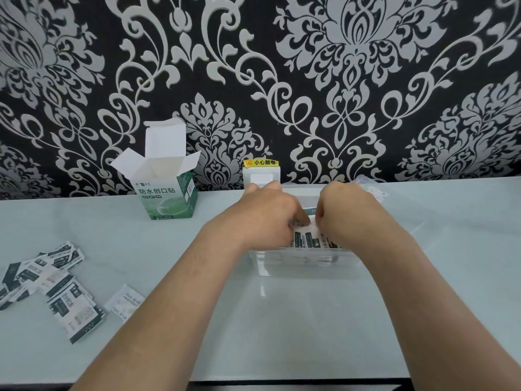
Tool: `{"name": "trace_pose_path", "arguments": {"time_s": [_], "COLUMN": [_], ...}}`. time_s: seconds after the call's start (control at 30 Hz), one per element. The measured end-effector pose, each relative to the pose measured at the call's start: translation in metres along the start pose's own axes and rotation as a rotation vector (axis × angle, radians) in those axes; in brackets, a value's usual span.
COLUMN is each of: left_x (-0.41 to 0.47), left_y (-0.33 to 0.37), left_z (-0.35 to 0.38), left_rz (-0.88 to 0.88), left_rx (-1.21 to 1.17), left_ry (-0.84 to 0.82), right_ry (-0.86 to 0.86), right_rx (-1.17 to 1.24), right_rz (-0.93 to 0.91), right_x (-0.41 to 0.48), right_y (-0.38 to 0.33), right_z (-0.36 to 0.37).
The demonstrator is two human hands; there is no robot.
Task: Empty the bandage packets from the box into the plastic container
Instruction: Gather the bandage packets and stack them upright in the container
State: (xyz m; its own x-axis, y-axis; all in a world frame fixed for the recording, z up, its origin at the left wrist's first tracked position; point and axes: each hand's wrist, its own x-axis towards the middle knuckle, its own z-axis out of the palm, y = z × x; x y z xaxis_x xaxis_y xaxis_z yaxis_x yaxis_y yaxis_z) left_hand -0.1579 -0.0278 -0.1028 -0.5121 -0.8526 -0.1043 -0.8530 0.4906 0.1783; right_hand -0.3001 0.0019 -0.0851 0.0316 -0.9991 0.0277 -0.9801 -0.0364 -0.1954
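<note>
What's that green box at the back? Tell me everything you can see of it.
The box is a small cardboard carton, green and white outside, plain white inside, with Chinese print on its front. It stands upright on the pale table near the patterned wall, open at the top. Only the table touches it. Its contents, if any, are hidden.

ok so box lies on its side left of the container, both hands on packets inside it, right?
No: head view shows the box upright, flaps open. Rest holds: it's left of the container, left hand and right hand on packets inside.
</note>
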Motion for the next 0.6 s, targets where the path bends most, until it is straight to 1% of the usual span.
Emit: {"name": "trace_pose_path", "arguments": {"time_s": [0.07,0.1,0.2,0.3,0.37,0.4,0.5,0.6], "left_x": [-0.001,-0.004,-0.019,-0.041,-0.058,-0.067,-0.091,-0.117], "left_y": [-0.001,-0.001,0.003,-0.008,-0.025,-0.035,-0.060,-0.086], "left_z": [0.001,-0.002,-0.020,-0.036,-0.037,-0.036,-0.029,-0.026], "left_rz": [-0.020,-0.024,-0.023,-0.116,-0.217,-0.277,-0.414,-0.524], "left_rx": [-0.044,-0.089,-0.235,-0.373,-0.412,-0.405,-0.337,-0.202], "left_ry": [0.031,0.076,0.323,0.509,0.581,0.588,0.542,0.488], "right_ry": [0.008,0.038,0.175,0.250,0.252,0.234,0.139,-0.028], "right_rx": [0.035,0.075,0.233,0.353,0.427,0.467,0.540,0.544], "right_rz": [0.007,0.006,-0.020,-0.097,-0.162,-0.193,-0.301,-0.415], "right_x": [0.002,0.003,0.003,0.001,-0.002,-0.005,-0.017,-0.026], "right_y": [0.001,0.000,-0.006,-0.024,-0.043,-0.054,-0.087,-0.118], "right_z": [0.001,0.000,-0.004,-0.006,-0.005,-0.005,-0.001,0.009]}}
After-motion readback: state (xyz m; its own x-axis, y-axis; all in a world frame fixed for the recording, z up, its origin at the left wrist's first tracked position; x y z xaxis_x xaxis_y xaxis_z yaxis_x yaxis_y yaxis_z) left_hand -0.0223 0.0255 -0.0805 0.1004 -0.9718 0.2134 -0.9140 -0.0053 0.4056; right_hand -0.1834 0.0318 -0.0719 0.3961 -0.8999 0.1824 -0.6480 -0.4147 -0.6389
